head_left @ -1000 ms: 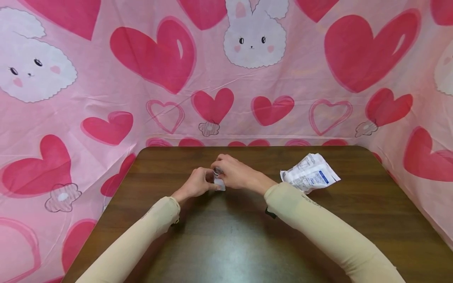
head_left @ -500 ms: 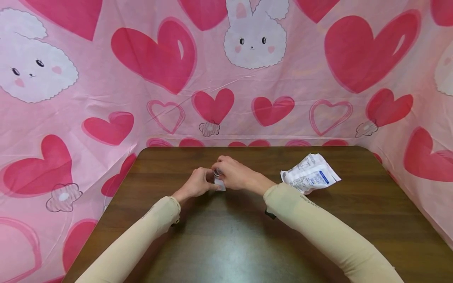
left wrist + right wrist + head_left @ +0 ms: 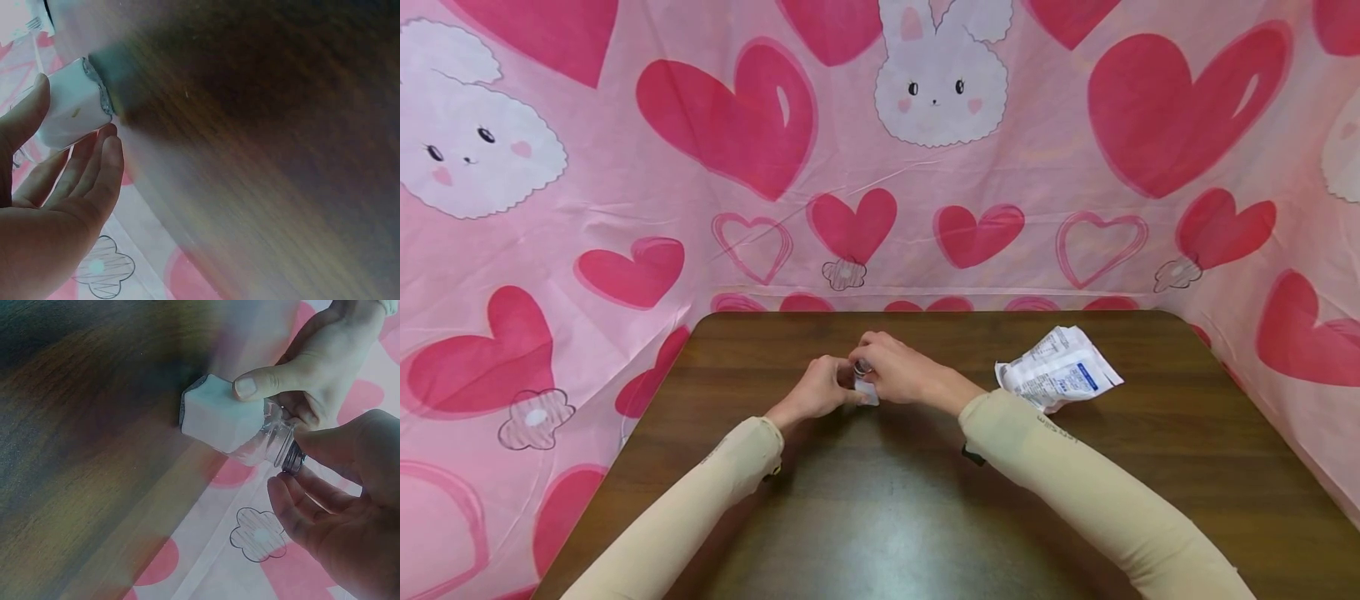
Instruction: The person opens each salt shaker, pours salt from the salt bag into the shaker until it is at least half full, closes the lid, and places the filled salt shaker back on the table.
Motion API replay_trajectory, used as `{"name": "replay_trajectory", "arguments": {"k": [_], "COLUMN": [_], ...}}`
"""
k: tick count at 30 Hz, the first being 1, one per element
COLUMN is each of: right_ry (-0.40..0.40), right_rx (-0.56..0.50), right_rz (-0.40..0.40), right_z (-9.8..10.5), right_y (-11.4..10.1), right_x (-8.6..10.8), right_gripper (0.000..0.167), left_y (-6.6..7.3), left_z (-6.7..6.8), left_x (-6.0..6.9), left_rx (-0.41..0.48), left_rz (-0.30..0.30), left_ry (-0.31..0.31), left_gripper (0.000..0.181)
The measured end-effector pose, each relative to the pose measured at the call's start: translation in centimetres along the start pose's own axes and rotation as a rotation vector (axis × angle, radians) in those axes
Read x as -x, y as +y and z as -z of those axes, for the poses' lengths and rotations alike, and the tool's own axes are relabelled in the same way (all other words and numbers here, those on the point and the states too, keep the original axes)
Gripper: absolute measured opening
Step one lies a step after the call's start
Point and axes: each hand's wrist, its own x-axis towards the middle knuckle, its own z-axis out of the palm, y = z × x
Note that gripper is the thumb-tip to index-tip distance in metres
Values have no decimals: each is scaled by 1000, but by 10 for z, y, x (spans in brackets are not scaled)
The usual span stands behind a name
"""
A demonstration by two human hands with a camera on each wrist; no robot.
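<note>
A small clear glass jar (image 3: 867,392) with flat faceted sides stands on the table between both hands. White contents fill most of the jar (image 3: 225,415) in the right wrist view, with clear glass above them up to the neck. My left hand (image 3: 816,388) holds the jar's body between thumb and fingers; the left wrist view shows its thumb across the white-filled side (image 3: 75,103). At the top, my right hand (image 3: 898,368) pinches a dark, shiny cap (image 3: 294,457) with thumb and fingertips. From the head view, the fingers hide most of the cap.
On the right of the brown wooden table (image 3: 880,517) lies a white plastic packet (image 3: 1060,371) with blue printing, just beyond the right forearm. A pink cloth (image 3: 850,158) with hearts and rabbits hangs behind the table and at both sides.
</note>
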Motion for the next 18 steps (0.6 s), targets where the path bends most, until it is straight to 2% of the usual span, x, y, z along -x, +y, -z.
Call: {"name": "replay_trajectory", "arguments": {"k": [10,18], "right_ry": [2,43], "right_rx": [-17,30], "right_rz": [-8,-29], "right_z": [-1,-1], "right_y": [2,3], "right_x": [1,-3], "right_gripper": [27,19], "left_y": [0,0], "left_z": [-1,-1], "left_x": [1,0], "left_rx": [-1,-2], "left_rz": [10,3], "left_ry": [-1,-8], "left_gripper": [26,29]}}
